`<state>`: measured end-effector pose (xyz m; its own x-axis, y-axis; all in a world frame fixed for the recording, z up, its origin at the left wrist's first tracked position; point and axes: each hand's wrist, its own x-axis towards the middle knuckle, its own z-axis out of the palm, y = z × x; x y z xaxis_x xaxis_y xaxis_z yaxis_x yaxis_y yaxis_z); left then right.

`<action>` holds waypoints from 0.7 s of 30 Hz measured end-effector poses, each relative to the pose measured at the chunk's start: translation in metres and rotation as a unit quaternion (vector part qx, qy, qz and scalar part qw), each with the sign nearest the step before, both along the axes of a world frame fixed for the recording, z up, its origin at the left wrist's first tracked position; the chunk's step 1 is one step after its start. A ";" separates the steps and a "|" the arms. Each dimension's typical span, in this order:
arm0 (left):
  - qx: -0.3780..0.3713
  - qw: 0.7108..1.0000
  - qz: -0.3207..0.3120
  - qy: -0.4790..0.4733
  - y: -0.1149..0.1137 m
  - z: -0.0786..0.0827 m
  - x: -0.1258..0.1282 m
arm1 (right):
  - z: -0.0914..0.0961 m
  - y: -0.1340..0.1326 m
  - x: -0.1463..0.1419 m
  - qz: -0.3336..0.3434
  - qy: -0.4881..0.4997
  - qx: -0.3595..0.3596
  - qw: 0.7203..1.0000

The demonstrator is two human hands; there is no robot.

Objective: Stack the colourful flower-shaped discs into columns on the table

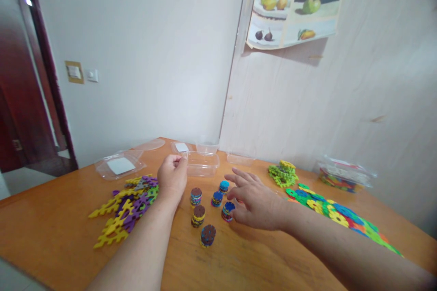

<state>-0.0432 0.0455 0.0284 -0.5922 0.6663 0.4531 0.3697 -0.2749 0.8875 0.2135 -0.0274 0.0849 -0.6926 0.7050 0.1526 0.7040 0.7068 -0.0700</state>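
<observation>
Several short stacks of round toy discs (199, 214) stand on the wooden table (51, 232) between my hands. My left hand (172, 176) is lifted just behind the stacks, its fingers curled in a pinch near the rim of a clear plastic tub (202, 163); what it pinches is too small to make out. My right hand (254, 200) lies low over the table with fingers spread, its fingertips beside a blue-topped stack (227, 211). Two more blue-topped stacks (220, 192) stand just left of those fingertips.
A pile of yellow and purple jagged foam pieces (128, 204) lies at left. Green, blue and yellow flower discs (336, 213) trail along the right; a green heap (282, 173) and a bag of pieces (344, 175) sit behind. Clear lids (119, 166) and tubs line the wall.
</observation>
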 end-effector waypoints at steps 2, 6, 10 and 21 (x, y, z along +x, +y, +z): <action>-0.001 1.000 0.003 0.001 0.000 0.000 0.000 | 0.000 0.001 -0.001 0.003 -0.001 0.000 1.000; -0.007 1.000 0.009 0.011 0.000 0.000 0.000 | 0.001 0.002 -0.003 0.007 -0.006 -0.005 1.000; -0.009 1.000 0.008 0.013 0.001 0.000 -0.001 | 0.003 0.001 -0.005 0.003 -0.007 -0.013 1.000; 0.000 1.000 0.003 0.008 0.002 -0.001 -0.001 | 0.004 0.024 0.027 -0.153 0.142 -0.090 0.974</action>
